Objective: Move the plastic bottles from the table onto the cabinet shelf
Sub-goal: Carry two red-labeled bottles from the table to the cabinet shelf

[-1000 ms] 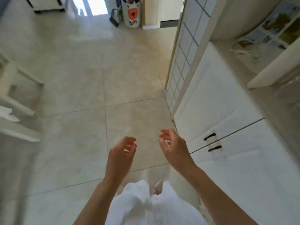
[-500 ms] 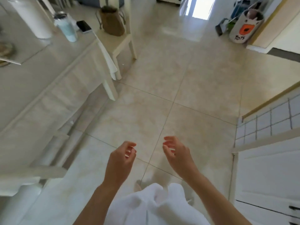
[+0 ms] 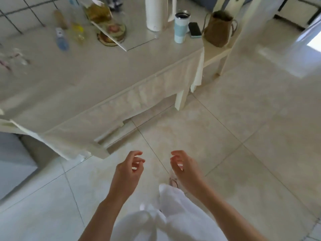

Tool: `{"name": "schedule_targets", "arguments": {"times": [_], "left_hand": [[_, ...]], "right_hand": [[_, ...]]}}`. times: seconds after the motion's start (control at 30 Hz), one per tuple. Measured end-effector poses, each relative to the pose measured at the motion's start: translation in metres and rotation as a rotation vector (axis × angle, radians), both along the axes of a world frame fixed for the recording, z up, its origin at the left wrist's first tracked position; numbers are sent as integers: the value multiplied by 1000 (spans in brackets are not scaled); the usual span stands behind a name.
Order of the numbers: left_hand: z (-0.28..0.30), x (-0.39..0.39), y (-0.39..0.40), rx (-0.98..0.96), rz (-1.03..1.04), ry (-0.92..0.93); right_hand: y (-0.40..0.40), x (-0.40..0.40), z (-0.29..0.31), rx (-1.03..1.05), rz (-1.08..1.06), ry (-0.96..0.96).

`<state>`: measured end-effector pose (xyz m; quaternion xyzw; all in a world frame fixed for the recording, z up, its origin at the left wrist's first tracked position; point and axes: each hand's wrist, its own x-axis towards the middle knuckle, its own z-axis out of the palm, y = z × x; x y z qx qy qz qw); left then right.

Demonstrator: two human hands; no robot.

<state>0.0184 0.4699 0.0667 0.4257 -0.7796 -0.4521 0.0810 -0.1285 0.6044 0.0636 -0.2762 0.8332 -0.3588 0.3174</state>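
The table [image 3: 90,80] with a pale cloth fills the upper left. On its far side stand blurred plastic bottles: one with a blue label [image 3: 61,39], one with yellow liquid [image 3: 78,32], and a brownish one [image 3: 60,19]. My left hand [image 3: 128,171] and my right hand [image 3: 185,168] hover side by side low over the floor, well short of the table. Both are empty with fingers loosely curled and apart. The cabinet is out of view.
A white paper roll [image 3: 153,13], a pale blue tumbler [image 3: 180,27] and a phone [image 3: 194,29] sit near the table's right end. A brown bag [image 3: 218,29] rests on a chair [image 3: 217,54]. Tiled floor [image 3: 243,127] spreads to the right.
The view has swung left from the cabinet and floor toward the table, bringing the bottles into sight. Both hands stay empty in front of me.
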Motion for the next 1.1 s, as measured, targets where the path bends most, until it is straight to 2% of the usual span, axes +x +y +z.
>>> {"name": "schedule_targets", "arguments": {"times": [0.27, 0.5, 0.9, 1.1], "left_hand": [[8, -45, -80, 30, 265, -18], [19, -78, -133, 47, 440, 49], [9, -69, -224, 39, 665, 48], [4, -45, -319, 53, 703, 58]], "right_hand": [[-117, -73, 1, 8, 302, -5], [-222, -126, 19, -32, 539, 39], [-357, -114, 20, -47, 688, 7], [-451, -87, 15, -42, 704, 21]]}}
